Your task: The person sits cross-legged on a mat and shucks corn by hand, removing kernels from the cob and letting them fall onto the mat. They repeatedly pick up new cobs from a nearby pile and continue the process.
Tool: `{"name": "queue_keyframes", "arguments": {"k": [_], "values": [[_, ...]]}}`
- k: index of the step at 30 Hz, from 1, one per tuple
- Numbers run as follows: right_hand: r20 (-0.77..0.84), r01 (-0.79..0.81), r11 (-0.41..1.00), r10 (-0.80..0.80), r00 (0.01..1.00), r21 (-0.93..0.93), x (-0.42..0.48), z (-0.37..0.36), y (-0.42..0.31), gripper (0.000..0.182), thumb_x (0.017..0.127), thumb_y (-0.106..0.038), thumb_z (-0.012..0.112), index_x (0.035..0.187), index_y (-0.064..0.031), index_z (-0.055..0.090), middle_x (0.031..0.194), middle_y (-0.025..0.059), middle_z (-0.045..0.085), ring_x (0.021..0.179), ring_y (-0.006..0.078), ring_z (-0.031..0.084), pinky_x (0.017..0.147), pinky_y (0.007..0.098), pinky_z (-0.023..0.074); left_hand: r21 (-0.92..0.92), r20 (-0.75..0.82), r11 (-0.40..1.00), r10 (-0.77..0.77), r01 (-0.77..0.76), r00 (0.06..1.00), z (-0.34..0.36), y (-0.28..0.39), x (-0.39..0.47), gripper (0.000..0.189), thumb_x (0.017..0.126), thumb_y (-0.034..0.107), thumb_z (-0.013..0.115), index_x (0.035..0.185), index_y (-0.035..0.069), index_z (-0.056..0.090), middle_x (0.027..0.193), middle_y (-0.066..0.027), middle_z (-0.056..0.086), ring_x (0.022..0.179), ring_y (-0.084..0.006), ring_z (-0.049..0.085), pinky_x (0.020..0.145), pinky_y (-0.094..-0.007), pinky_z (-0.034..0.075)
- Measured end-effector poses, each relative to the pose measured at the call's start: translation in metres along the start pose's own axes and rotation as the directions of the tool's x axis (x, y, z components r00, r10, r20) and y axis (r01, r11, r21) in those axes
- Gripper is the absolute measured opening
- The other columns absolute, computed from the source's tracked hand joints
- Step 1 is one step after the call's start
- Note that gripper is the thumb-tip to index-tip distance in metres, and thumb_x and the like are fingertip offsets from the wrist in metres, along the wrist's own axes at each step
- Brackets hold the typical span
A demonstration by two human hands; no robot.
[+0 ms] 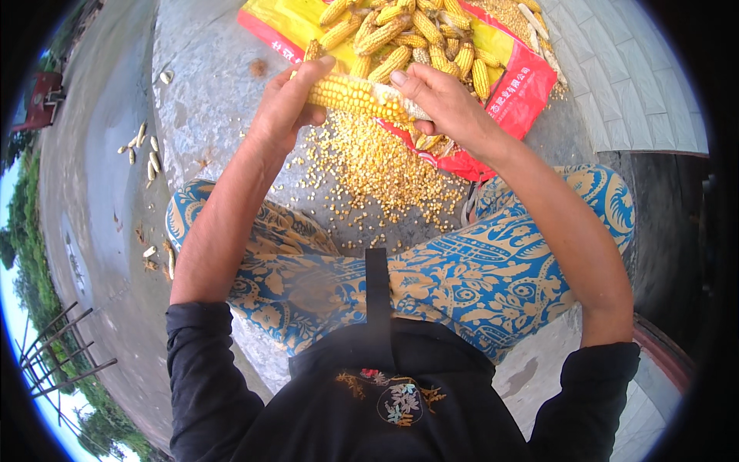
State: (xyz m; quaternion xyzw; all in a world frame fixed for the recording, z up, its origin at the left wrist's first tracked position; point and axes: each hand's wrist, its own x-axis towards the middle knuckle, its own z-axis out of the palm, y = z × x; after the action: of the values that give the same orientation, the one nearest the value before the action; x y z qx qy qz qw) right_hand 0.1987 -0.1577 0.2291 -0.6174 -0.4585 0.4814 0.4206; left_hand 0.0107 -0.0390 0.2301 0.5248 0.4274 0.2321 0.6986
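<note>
An ear of dried yellow corn is held level between both hands. My left hand grips its left end, which still bears rows of kernels. My right hand is closed around the right end, where the whitish cob is bare, with the thumb on top at the edge of the kernels. Below the ear, loose corn kernels lie heaped and scattered on the concrete. Just beyond the hands, many whole corn ears are piled on a red and yellow plastic sack.
Stripped cobs lie on the lower ground at the left, past the concrete edge. More kernels and bare cobs lie beyond the sack, beside a tiled wall. My bent legs in patterned trousers flank the kernels.
</note>
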Motion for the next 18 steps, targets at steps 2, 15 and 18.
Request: {"name": "queue_keyframes", "arguments": {"k": [2,15,18], "values": [[0.028,-0.058,0.998,0.058,0.998,-0.011,-0.003,0.0,-0.014,0.046,0.093,-0.048,0.05,0.09,-0.002,0.056,0.067,0.0045,0.055,0.055,0.0133,0.055,0.051,0.0283,0.0443,-0.003,-0.001,1.0,-0.003,0.003,1.0,-0.002,-0.002,0.001,0.038,0.084,0.034,0.063,0.1,0.0,0.062,0.075,-0.0004,0.061,0.045,-0.0064,0.047,0.04,-0.0175,0.037],[0.003,0.045,0.969,-0.046,0.999,-0.242,0.005,-0.004,0.001,0.048,0.095,-0.045,0.046,0.104,-0.0007,0.06,0.074,0.0092,0.062,0.074,0.0173,0.06,0.068,0.0307,0.0464,0.015,0.052,0.999,-0.038,0.037,0.998,0.004,-0.005,0.003,0.039,0.083,0.037,0.064,0.101,0.002,0.063,0.073,0.0003,0.059,0.045,-0.0061,0.045,0.041,-0.0188,0.036],[0.128,-0.257,0.966,0.255,0.959,0.001,0.0,-0.008,-0.014,0.049,0.094,-0.047,0.046,0.105,-0.0009,0.06,0.07,0.0053,0.059,0.071,0.0136,0.058,0.063,0.0274,0.045,0.079,0.041,0.997,0.023,-0.026,0.999,0.002,-0.005,0.002,0.037,0.082,0.037,0.065,0.097,0.003,0.063,0.075,-0.0002,0.06,0.047,-0.0066,0.047,0.042,-0.0195,0.037]]}}
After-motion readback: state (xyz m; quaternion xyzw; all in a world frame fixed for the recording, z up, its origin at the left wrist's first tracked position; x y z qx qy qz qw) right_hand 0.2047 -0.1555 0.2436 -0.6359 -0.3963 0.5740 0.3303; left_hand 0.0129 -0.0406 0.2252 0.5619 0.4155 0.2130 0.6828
